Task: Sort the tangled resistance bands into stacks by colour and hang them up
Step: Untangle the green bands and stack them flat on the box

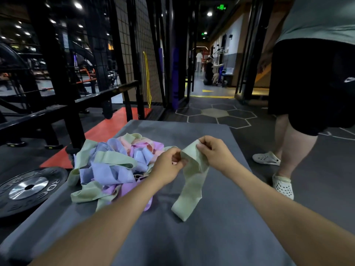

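1. Weight plate (28, 187): black disc with a metal hub, lying flat on the floor just left of the grey mat (192, 237).
2. Tangled pile of bands (113, 166): green, blue, purple and pink loops heaped on the mat's left half.
3. Left hand (167, 166): fingers curled, pinching one edge of the green band (192, 181) just right of the pile.
4. Green band: raised between both hands, its lower loop trailing down onto the mat.
5. Right hand (215, 150): fingers curled, pinching the band's upper end.
6. Bystander (307, 93): standing on the floor at right, in dark shorts and white clogs.
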A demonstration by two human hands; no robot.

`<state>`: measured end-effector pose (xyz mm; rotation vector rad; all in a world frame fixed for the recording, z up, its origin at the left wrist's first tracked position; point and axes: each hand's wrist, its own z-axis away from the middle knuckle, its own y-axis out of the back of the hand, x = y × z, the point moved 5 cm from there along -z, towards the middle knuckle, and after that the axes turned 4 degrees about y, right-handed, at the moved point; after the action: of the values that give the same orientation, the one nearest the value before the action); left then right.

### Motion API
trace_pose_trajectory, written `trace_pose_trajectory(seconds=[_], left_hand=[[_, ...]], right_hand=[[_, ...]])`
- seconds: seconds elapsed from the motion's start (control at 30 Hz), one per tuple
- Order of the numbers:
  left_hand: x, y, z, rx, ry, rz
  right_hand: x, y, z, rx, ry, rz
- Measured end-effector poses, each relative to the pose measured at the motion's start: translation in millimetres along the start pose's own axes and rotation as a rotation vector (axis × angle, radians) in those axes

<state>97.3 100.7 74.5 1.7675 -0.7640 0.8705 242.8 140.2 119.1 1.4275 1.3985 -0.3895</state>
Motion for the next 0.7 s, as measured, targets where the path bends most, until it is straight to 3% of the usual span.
trace_pose_trajectory(seconds=[0.1, 0.23, 0.33, 0.4, 0.57, 0.7], left_hand=[[6.5, -10.7, 4.2, -0.003, -0.016, 0.062], [11.4, -9.4, 16.5, 0.114, -0.029, 0.133], [12.0, -17.1, 25.1, 0.032, -0.016, 0.130], [9.8, -28.9, 27.9, -0.044, -0.015, 0.101], [10.0, -39.6, 21.0, 0.061, -0.028, -0.035], [18.5, -44.8, 21.0, 0.068, -0.020, 0.098]], right_hand=[[11.5, 9.6, 5.1, 0.029, -0.074, -0.053], [30.2, 14.5, 8.5, 0.118, -0.216, -0.158], [39.1, 8.8, 9.9, 0.152, -0.332, -0.352], [40.4, 4.2, 10.7, 0.151, -0.362, -0.431], [40.1, 5.5, 14.0, 0.143, -0.392, -0.525], [46.4, 16.0, 15.6, 0.176, -0.420, -0.557]])
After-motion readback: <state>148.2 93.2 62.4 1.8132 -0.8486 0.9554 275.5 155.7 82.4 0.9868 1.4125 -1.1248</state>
